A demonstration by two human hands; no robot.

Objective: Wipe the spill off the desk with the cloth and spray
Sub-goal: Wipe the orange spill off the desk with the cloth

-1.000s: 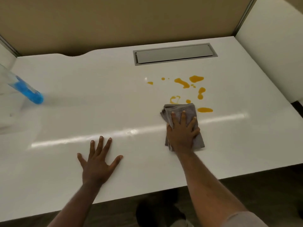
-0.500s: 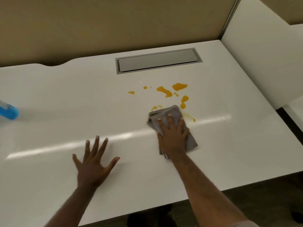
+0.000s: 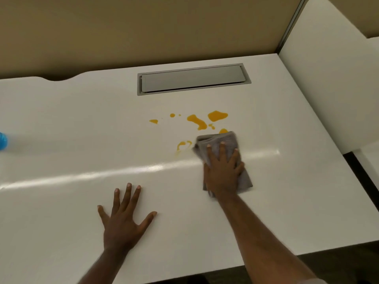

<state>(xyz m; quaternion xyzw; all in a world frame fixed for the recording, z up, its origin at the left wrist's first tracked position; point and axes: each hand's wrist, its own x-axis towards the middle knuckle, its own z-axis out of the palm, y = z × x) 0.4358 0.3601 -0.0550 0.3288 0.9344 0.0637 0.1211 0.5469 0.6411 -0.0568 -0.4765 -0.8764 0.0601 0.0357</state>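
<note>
Right hand [image 3: 222, 171] lay flat, fingers spread, pressed on grey cloth [image 3: 229, 143] on white desk [image 3: 287, 181]. Cloth far edge touched orange spill [image 3: 205, 121]. Left hand [image 3: 123, 220] empty, open wide, palm down on bare desk. Blue spray bottle [image 3: 3, 141] at far left edge, mostly out of view

Office cubicle — white desk [image 3: 61, 212], cable hatch [image 3: 193, 79], partition panels [image 3: 143, 27].
</note>
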